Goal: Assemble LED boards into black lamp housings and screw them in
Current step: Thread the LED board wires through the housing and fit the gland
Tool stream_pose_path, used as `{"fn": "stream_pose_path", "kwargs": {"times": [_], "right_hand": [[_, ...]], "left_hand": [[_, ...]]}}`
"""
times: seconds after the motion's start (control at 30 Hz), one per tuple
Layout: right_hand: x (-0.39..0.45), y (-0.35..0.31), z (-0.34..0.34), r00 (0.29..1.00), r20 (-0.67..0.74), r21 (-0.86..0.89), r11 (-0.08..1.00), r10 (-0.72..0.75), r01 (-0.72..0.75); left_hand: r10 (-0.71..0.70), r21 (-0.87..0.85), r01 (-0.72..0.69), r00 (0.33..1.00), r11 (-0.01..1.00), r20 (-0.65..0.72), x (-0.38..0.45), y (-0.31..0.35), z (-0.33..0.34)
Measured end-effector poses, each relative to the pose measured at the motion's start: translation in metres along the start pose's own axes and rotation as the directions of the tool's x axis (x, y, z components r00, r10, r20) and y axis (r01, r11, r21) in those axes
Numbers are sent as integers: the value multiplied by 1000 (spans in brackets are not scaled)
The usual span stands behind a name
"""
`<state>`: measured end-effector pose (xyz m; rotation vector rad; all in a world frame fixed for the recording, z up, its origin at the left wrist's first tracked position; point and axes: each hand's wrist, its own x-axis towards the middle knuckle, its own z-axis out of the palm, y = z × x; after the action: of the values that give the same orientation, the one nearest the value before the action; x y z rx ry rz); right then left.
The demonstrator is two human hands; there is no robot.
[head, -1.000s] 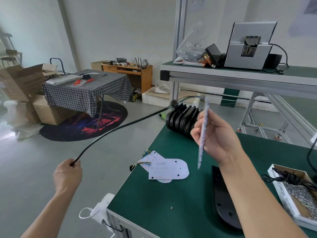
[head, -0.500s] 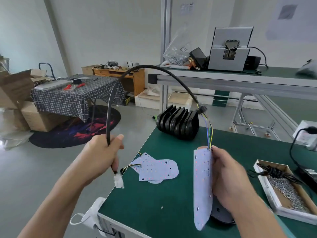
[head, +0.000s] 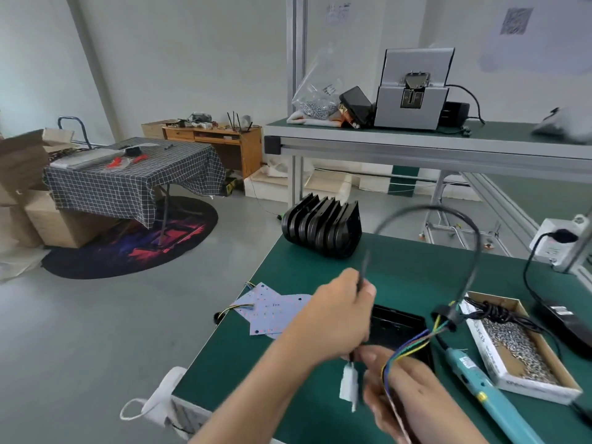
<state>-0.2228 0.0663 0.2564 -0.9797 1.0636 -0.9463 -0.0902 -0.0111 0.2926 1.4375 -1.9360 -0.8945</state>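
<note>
My left hand grips a black cable near its end, and a white connector hangs below the fist. The cable loops up and back down to coloured wires that run to an LED board held edge-on by my right hand; the board itself is mostly hidden. A black lamp housing lies on the green bench behind both hands. A stack of black housings stands at the bench's far left. Two loose LED boards lie near the left edge.
A cardboard box of screws sits at the right, with a teal electric screwdriver in front of it. A power strip with a black cord is at the far right. A shelf above holds a screw feeder and bags.
Both hands have come down and to the right over the lamp housing. The cable loop has swung right, and the board has dropped low, now nearly hidden by my right hand.
</note>
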Motion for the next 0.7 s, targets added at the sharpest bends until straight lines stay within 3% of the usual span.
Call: {"fn": "stream_pose_path", "kwargs": {"times": [0.07,0.13,0.2,0.27,0.33,0.37,0.43,0.53,0.7], "right_hand": [[0,-2,-16,999,-44,-17,1000,-21,20],[1,-8,-25,996,-63,91,993,-70,75],[3,-16,-34,983,-158,167,978,-98,124],[1,-14,-47,969,-213,86,985,-125,146],[0,-7,-66,931,-326,-12,986,-164,169],[0,-3,-77,909,-363,-88,979,-204,184],[8,-3,-88,878,-390,-228,953,-278,200],[25,-2,-102,824,-428,-358,907,-372,223],[50,-1,-116,814,-418,-489,855,-403,172]], "left_hand": [[58,-109,-46,993,993,104,5,7,17],[101,-263,-51,979,963,179,7,11,28],[132,-329,-77,980,941,146,9,9,40],[88,-222,-96,995,970,-46,16,-1,51],[-9,-12,7,971,1000,-238,25,-20,58],[-72,51,86,968,995,-242,28,-30,62],[-202,144,218,972,965,-120,32,-45,75],[-320,241,315,947,918,-19,38,-60,98],[-323,-5,323,946,946,13,39,-72,114]]}}
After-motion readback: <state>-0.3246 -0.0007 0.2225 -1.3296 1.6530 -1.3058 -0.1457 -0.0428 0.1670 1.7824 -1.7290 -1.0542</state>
